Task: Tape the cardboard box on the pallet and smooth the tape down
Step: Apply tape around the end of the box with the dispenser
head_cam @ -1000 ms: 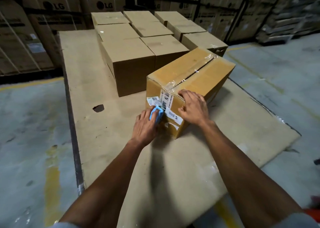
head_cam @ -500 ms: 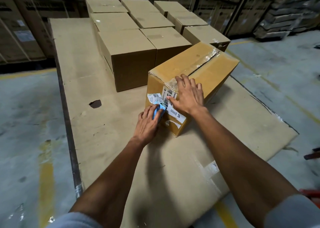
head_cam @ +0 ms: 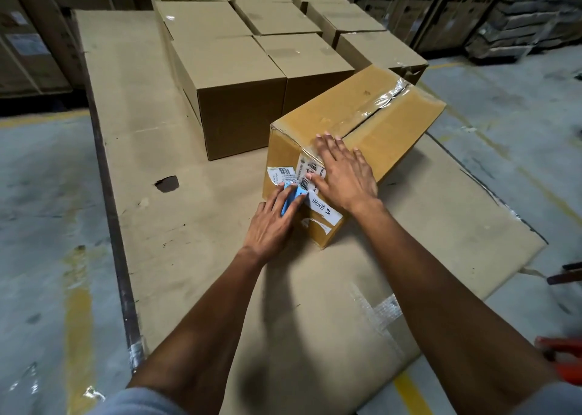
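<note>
A brown cardboard box (head_cam: 371,112) lies at an angle on the cardboard-covered pallet (head_cam: 141,150), with clear tape (head_cam: 382,95) along its top seam and white labels on its near end. My right hand (head_cam: 343,172) lies flat with spread fingers over the near top edge, on the tape and labels. My left hand (head_cam: 272,222) presses a small blue tool (head_cam: 291,196) against the near end face, just below the labels.
Several closed cardboard boxes (head_cam: 239,77) stand in rows behind the taped one. A dark hole (head_cam: 167,184) marks the pallet sheet at the left. Concrete floor with yellow lines surrounds the pallet. An orange object (head_cam: 560,355) shows at the right edge. Stacked cartons line the back wall.
My right hand has slid from the box's near end up onto the top edge over the tape. My left hand stays on the end face with the blue tool. The camera has come closer.
</note>
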{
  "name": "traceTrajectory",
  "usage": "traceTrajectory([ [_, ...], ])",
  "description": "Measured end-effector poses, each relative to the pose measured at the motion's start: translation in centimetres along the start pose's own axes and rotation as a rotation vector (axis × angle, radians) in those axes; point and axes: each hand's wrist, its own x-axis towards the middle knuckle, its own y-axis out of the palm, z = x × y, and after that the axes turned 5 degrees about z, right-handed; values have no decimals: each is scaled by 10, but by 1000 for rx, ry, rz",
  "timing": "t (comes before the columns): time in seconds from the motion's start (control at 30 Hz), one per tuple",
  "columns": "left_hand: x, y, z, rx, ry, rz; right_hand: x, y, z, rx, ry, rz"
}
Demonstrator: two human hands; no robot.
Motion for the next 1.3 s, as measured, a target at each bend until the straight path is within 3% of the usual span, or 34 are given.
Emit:
traceTrajectory([
  [0.33, -12, -16, 0, 101, 73, -3, -8, -9, 5, -29, -4, 28],
  [0.73, -3, -32, 1, 149, 142, 82, 5, -21, 14, -51, 32, 185],
  [1.3, 0, -22, 10, 204, 121, 67, 5, -11, 17, -99, 77, 132],
])
